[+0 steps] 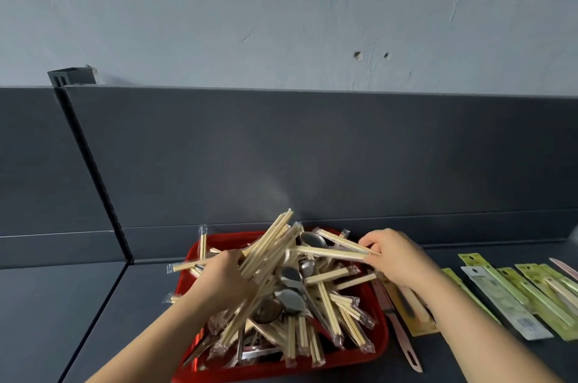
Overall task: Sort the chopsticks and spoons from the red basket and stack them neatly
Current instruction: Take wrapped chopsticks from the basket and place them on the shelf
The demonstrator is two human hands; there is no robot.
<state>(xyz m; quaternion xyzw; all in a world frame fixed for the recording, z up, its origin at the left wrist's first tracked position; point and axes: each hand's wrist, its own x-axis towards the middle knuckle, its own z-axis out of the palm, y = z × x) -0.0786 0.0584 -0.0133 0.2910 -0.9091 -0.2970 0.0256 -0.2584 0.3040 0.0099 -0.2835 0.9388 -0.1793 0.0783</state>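
A red basket (380,348) sits on the dark table, heaped with plastic-wrapped wooden chopsticks (337,309) and metal spoons (292,278). My left hand (225,281) grips a thick bundle of wrapped chopsticks (270,245) that slants up and to the right above the basket. My right hand (395,252) pinches the ends of a few wrapped chopstick pairs (328,252) lying across the basket's far right corner.
To the right of the basket lie a pink-handled knife (403,340) and several green and white packaged items (516,298) in a row. A dark grey back panel (312,148) rises behind the table. A table seam (93,314) runs on the left.
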